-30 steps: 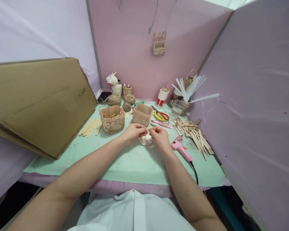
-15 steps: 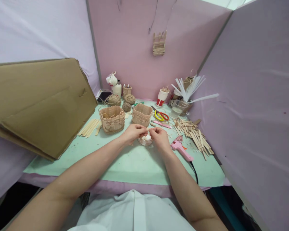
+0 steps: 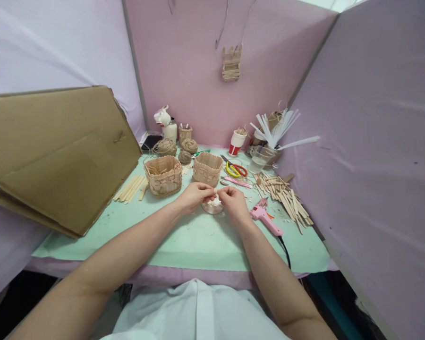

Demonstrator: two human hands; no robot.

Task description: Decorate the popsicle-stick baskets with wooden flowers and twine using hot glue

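My left hand and my right hand meet at the middle of the table, fingertips pinched close together. Between them is a small pale piece, too small to name, that both hands pinch. Just below the fingers sits a round whitish dish, partly covered by them. Behind my hands stands a woven wooden basket. A second basket with thin strips inside is to the left. A pink glue gun lies right of my right hand.
Flat sticks lie at the left, beside a large cardboard sheet. Twine balls are at the back. Scissors, a paper cup, a clear cup and a stick pile are to the right.
The view has shifted slightly, so the objects sit a little further left. My hands stay pinched together over the dish, with the fingers barely moved.
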